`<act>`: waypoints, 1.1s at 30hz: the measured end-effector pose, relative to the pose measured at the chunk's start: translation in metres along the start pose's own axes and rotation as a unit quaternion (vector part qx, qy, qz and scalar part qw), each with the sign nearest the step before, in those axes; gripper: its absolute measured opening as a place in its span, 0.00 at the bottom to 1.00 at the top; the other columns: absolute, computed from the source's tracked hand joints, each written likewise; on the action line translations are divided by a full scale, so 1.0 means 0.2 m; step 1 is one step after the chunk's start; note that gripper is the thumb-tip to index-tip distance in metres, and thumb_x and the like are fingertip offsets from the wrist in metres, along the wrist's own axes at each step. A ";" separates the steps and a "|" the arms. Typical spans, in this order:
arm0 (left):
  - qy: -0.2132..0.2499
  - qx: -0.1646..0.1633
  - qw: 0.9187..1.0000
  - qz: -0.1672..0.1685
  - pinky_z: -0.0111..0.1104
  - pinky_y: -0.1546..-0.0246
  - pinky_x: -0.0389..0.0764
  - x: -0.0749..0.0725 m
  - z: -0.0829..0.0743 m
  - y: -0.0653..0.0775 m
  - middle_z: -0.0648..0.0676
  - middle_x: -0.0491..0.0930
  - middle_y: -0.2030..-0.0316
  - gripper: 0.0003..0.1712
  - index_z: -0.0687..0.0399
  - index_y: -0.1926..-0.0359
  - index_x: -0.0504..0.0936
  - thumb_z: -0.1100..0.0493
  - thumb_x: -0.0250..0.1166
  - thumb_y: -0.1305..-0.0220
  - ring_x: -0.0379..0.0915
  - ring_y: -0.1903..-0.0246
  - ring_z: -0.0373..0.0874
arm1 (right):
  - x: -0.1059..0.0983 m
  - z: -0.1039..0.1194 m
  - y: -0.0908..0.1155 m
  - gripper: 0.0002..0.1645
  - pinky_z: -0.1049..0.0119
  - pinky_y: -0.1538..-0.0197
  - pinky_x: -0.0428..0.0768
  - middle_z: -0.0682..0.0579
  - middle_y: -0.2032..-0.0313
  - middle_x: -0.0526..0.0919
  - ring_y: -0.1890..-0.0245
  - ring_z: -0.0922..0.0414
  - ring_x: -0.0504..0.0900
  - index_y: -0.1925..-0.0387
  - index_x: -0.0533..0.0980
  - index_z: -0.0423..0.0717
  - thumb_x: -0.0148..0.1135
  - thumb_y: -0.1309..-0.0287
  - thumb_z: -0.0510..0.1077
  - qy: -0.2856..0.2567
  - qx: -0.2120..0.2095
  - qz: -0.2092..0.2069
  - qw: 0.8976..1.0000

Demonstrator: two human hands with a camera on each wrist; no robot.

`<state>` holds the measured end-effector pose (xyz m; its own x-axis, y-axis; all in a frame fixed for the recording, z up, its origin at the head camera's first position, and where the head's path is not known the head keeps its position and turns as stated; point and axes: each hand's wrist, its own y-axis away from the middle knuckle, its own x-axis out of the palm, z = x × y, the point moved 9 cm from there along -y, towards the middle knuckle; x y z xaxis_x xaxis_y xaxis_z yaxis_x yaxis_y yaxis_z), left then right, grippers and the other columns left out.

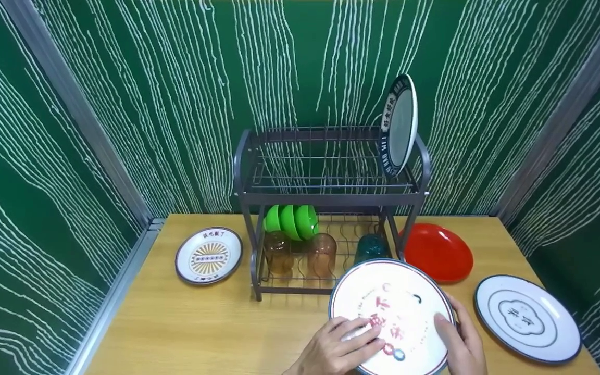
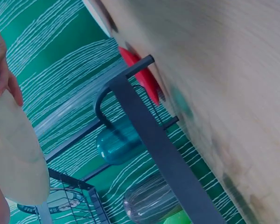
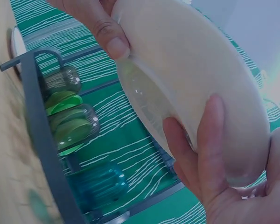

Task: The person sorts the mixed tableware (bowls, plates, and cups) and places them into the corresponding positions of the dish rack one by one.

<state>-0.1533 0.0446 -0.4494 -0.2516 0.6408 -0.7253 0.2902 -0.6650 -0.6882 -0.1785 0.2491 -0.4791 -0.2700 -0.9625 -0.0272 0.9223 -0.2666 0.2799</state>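
Both hands hold a white plate (image 1: 409,291) with a blue rim and red characters, its face tilted up in front of the rack. My left hand (image 1: 339,349) grips the left edge, fingers spread over the face; in the right wrist view its thumb (image 3: 116,46) lies against the pale underside. My right hand (image 1: 461,338) grips the right edge, thumb on the face. Its fingers (image 3: 212,140) support the underside in the right wrist view. Behind the plate stands a two-tier dark dish rack (image 1: 331,199). A dark-rimmed plate (image 1: 400,125) stands upright at the right end of its upper tier.
The lower tier holds green bowls (image 1: 289,221), a brown glass (image 1: 278,252), an orange-brown glass (image 1: 322,255) and a teal glass (image 1: 371,247). A patterned plate (image 1: 209,255) lies left of the rack; a red plate (image 1: 438,252) and a white plate (image 1: 526,317) lie right.
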 end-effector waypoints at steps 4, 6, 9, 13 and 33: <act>-0.027 0.045 0.996 -0.073 0.31 0.46 0.69 -0.08 -0.03 -0.02 0.47 0.74 0.41 0.31 0.48 0.40 0.75 0.38 0.59 0.38 0.68 0.41 0.43 | 0.03 0.08 0.03 0.34 0.71 0.53 0.78 0.47 0.33 0.57 0.51 0.62 0.76 0.27 0.47 0.56 0.38 0.29 0.58 -0.024 -0.043 0.035 0.998; -0.036 0.058 0.993 -0.096 0.32 0.47 0.70 -0.11 -0.04 -0.03 0.49 0.75 0.42 0.30 0.50 0.41 0.77 0.38 0.59 0.38 0.69 0.42 0.45 | 0.05 0.10 0.05 0.38 0.77 0.47 0.72 0.48 0.30 0.54 0.43 0.63 0.69 0.26 0.45 0.56 0.35 0.31 0.65 -0.012 -0.050 0.051 0.997; -0.026 0.052 0.993 -0.105 0.32 0.48 0.70 -0.14 -0.05 -0.05 0.49 0.74 0.41 0.31 0.49 0.41 0.77 0.38 0.61 0.39 0.69 0.42 0.44 | 0.04 0.12 0.06 0.44 0.83 0.45 0.64 0.49 0.28 0.50 0.37 0.65 0.60 0.26 0.42 0.53 0.29 0.35 0.71 0.004 -0.051 0.056 0.997; -0.011 0.039 0.994 -0.099 0.32 0.48 0.69 -0.18 -0.06 -0.08 0.48 0.74 0.41 0.31 0.49 0.40 0.76 0.40 0.65 0.42 0.68 0.42 0.43 | 0.00 0.13 0.06 0.43 0.82 0.48 0.68 0.50 0.33 0.61 0.45 0.73 0.68 0.27 0.45 0.45 0.26 0.32 0.68 -0.017 -0.073 0.034 0.997; 0.128 0.023 0.937 -0.324 0.41 0.55 0.80 -0.61 0.08 -0.33 0.59 0.79 0.48 0.24 0.58 0.43 0.76 0.71 0.62 0.42 0.74 0.51 0.53 | -0.09 -0.09 -0.04 0.25 0.70 0.55 0.79 0.48 0.51 0.80 0.53 0.64 0.78 0.45 0.71 0.38 0.54 0.34 0.51 0.036 -0.154 -0.045 0.986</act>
<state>-0.1561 0.0045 -0.3148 -0.1300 0.9829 -0.1303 0.1120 -0.1161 -0.9869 -0.1765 0.2673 -0.4986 -0.3447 -0.9323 -0.1094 0.9387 -0.3434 -0.0310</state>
